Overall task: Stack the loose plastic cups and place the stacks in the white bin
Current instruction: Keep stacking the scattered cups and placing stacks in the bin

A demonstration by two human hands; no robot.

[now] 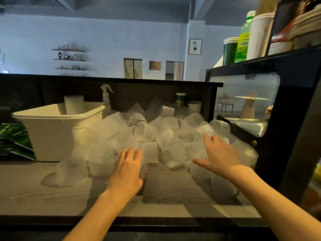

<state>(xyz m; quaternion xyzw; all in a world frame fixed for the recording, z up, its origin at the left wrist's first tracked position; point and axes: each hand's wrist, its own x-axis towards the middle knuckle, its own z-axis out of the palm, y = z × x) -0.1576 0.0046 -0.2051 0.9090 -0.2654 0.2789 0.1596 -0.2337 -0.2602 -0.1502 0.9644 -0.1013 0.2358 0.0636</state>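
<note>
A heap of loose translucent plastic cups [166, 136] is seen spread over the grey wood-grain counter [52, 197], from just beside the white bin to the black glass-fronted cabinet [286, 119] on the right; the cups lie tumbled on their sides and overlap so much that an exact count cannot be made, though well over twenty are visible, many with ribbed bands. One white bin [55, 134] is set at the left of the heap, touching its edge, and one stack of white cups [74, 104] stands upright inside it. Two bare hands are shown. The left hand [127, 168] is laid against a cup at the near edge of the heap, fingers bent over it with the thumb at its side; whether the cup is truly gripped cannot be told. The right hand [218, 156] is held over the cups on the right with fingers spread and fairly straight, thumb out to the side, and nothing is grasped by it. Behind the heap one spray bottle [106, 96], one green-labelled jar [180, 99] and one white tub [194, 106] are seen. On top of the cabinet one green bottle [244, 39] is placed between a green tub [230, 51] and a white container [259, 34].
</note>
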